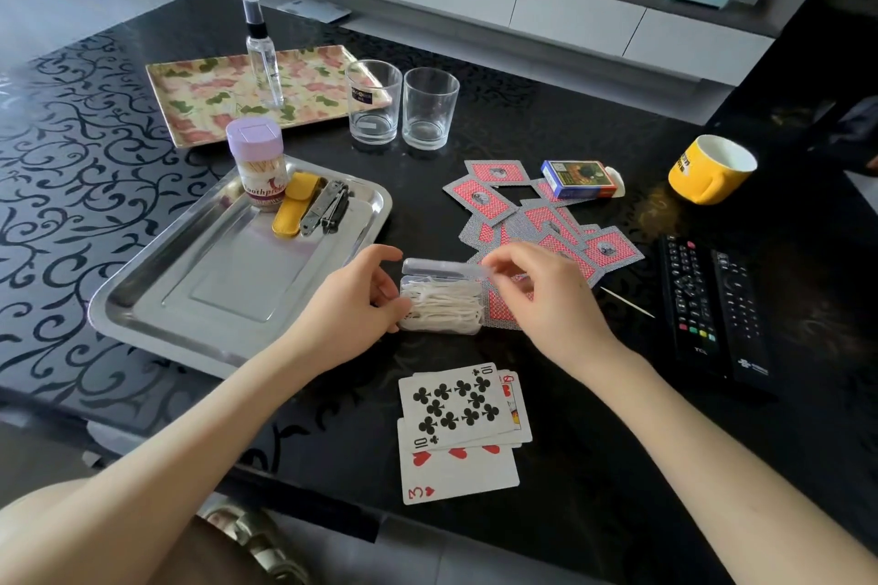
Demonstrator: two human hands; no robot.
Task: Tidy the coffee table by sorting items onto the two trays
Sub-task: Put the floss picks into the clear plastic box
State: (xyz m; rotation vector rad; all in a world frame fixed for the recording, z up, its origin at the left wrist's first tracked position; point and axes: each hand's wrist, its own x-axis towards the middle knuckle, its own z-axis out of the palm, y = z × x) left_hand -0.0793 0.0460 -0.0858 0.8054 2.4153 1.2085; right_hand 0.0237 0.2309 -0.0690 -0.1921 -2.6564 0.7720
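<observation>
A clear plastic box of white floss picks [444, 306] sits on the black coffee table with its lid raised. My left hand [354, 299] grips the box's left side. My right hand [546, 295] pinches the lid's right end from above. Left of the box lies a steel tray [157, 299] holding a toothpick jar [259, 166], a yellow pouch [292, 204] and a metal folding tool [325, 207]. A floral tray [199, 105] at the back carries a spray bottle [263, 55].
Two empty glasses [373, 102] [429, 107] stand behind the steel tray. Face-down cards [537, 219] and a card box [577, 178] lie right of centre. Face-up cards [458, 430] lie near me. A yellow mug [710, 169], two remotes [712, 304] and a loose toothpick [627, 302] are at right.
</observation>
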